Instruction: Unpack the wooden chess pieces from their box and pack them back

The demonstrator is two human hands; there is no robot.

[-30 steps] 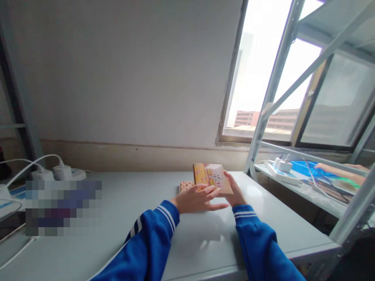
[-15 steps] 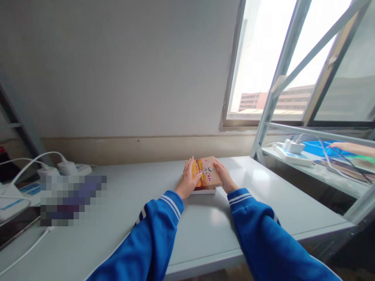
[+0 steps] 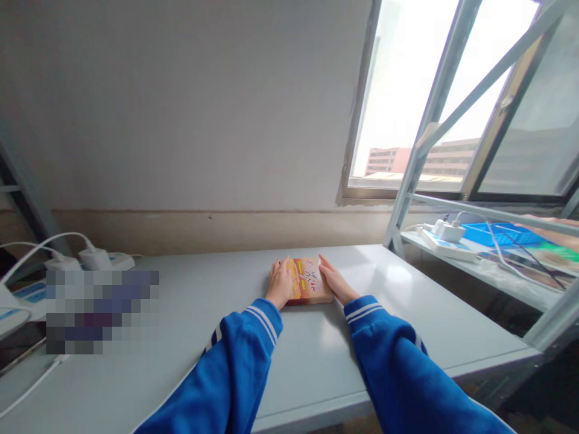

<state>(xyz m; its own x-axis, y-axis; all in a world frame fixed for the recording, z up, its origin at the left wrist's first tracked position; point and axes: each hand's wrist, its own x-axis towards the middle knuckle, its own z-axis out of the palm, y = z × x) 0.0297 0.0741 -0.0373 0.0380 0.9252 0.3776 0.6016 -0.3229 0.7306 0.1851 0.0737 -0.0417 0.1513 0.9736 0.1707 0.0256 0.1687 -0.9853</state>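
Observation:
A small brown and orange cardboard box [image 3: 311,282] with yellow lettering and dark characters lies flat on the grey desk [image 3: 316,355]. My left hand [image 3: 279,281] wraps over its left side, with the thumb by the top face. Against the right side rests my right hand [image 3: 337,279], its fingers stretched along the edge. The box is held between the two hands. Both arms are in blue sleeves with white cuff stripes.
Power strips with white chargers [image 3: 94,258] and cables lie at the desk's left, beside a pixelated patch [image 3: 104,307]. At right, past a metal frame post [image 3: 409,181], another desk bears a blue basket [image 3: 497,234], chargers and a person's blurred arm [image 3: 554,229].
The box's brown upper part was tilted and raised above a white part. It has come down and left, now lying flat with the white part hidden. Both hands lowered with it.

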